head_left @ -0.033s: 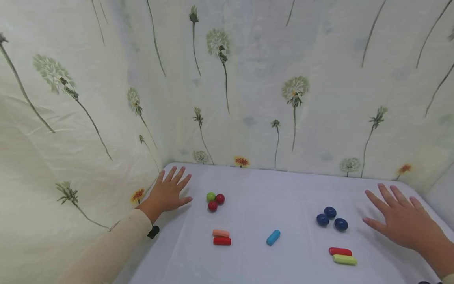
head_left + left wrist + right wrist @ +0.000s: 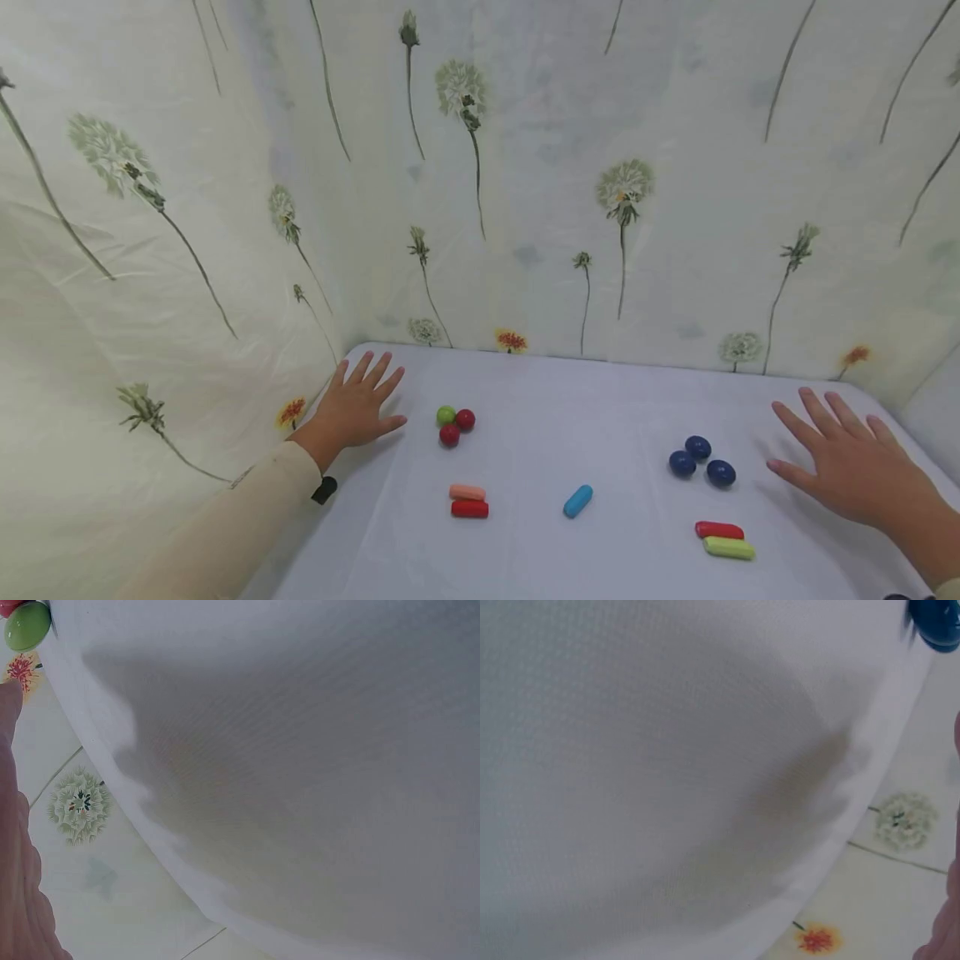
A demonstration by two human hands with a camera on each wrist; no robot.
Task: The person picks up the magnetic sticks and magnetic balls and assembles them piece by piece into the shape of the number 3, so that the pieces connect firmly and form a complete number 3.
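Note:
My left hand (image 2: 352,410) is spread, fingers straight, over the table's left side and holds nothing. Just right of its thumb sit a shiny green ball (image 2: 446,416) and two red balls (image 2: 465,419). On the right side my right hand (image 2: 855,467) is held out the same way, nothing in it. Three dark blue, slightly oval balls (image 2: 698,447) lie left of its thumb. Nearer the front are short round-ended sticks: a salmon one (image 2: 467,492) beside a red one (image 2: 469,508), a blue one (image 2: 578,501) alone, and a red one (image 2: 719,530) against a yellow-green one (image 2: 729,547).
A white cloth covers the table (image 2: 555,417). Behind it and along the left hangs a pale curtain (image 2: 540,208) printed with dandelions, meeting the table's back edge. A dark band piece (image 2: 325,490) shows under the left wrist.

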